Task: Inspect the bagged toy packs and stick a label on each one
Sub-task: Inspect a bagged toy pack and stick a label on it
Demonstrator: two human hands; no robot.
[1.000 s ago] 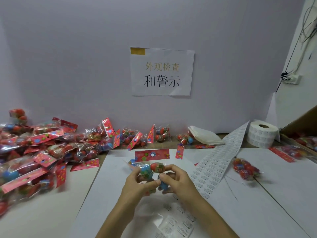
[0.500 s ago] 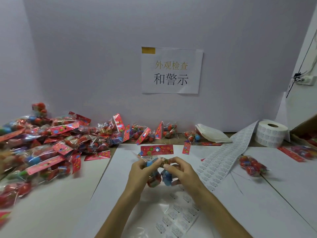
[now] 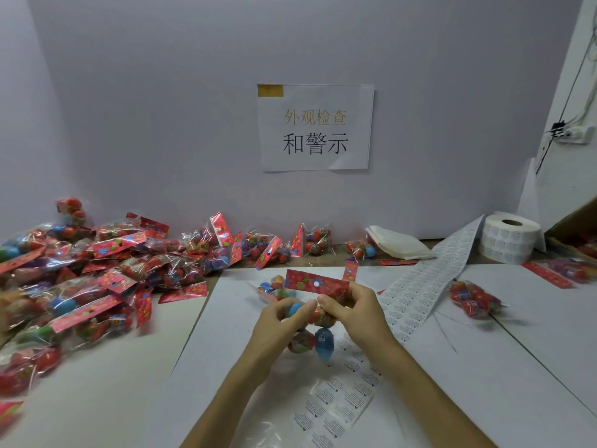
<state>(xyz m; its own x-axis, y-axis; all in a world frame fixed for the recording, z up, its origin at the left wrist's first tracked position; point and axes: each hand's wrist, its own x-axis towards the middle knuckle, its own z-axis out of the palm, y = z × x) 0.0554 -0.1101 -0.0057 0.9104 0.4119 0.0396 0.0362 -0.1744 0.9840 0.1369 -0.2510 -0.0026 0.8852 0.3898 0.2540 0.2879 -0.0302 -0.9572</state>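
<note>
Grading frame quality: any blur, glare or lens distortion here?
Head view: centre sharp, held pack and wall sign legible; left edge smears the glinting pile of packs; wide-angle bends the wall corners; light soft, shadows faint.

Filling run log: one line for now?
phase: inspect | left hand: grips toy pack | right hand: grips toy pack | label strip: untouched

Your table [image 3: 97,383] is carrying a heap of bagged toy packs [image 3: 80,279] at left; the label roll [image 3: 508,240] is sitting far right, its strip [image 3: 429,279] lying unrolled beside a lone pack [image 3: 471,300].
</note>
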